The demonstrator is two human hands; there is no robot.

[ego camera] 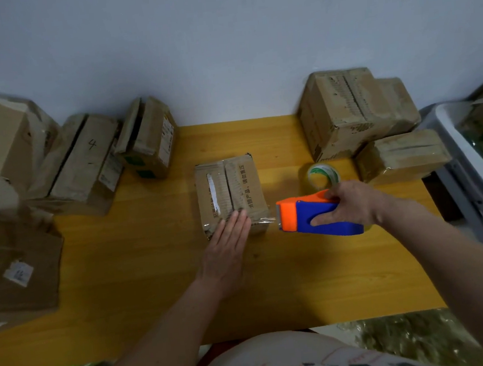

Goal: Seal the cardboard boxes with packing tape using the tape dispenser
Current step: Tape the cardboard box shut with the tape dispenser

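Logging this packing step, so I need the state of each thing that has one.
centre box: flaps closed, tape across near end
left hand: flat, pressing tape down
right hand: gripping tape dispenser
tape strand: uncut, box to dispenser
spare tape roll: untouched

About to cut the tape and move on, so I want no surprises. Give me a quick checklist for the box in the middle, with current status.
1. Left hand pressing flat on box: ok.
2. Right hand gripping dispenser: ok.
3. Tape strip taut between box and dispenser, still uncut: ok.
4. Tape lying across the box's near end: ok.
5. Centre seam taped lengthwise: cannot tell.
6. Table beside the box free for a pull: ok; spare roll sits behind the dispenser.
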